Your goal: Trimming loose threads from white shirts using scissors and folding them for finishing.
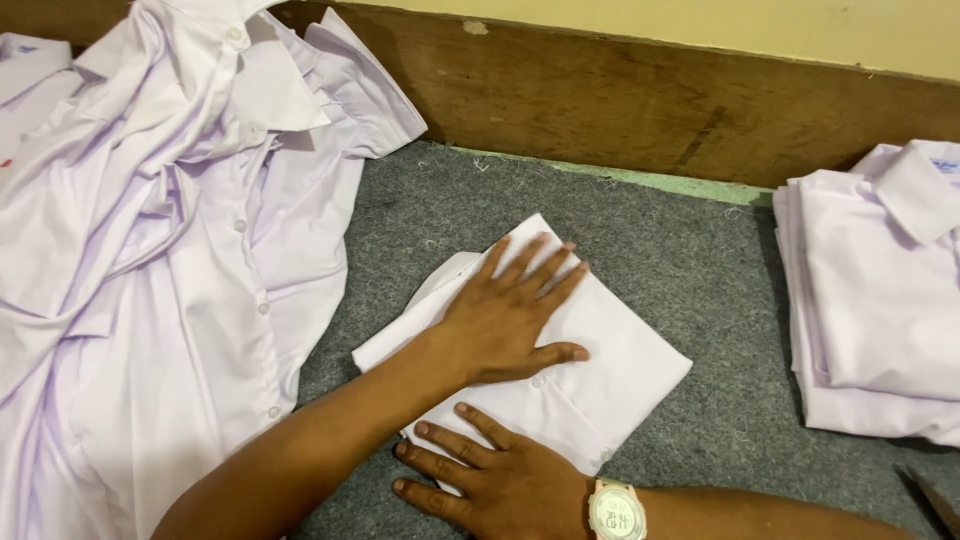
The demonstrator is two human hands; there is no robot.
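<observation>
A folded white shirt lies as a small rectangle on the grey felt surface, with a button showing near its front edge. My left hand is pressed flat on top of it, palm down and fingers spread, its arm coming in from the lower left. My right hand rests at the shirt's near corner with fingers apart and pointing left. A pale wristwatch sits on that wrist. Neither hand grips anything.
A loose heap of unfolded white shirts covers the left side. A neat stack of folded white shirts stands at the right. A brown wooden board runs along the back. A dark pointed object pokes in at the bottom right corner.
</observation>
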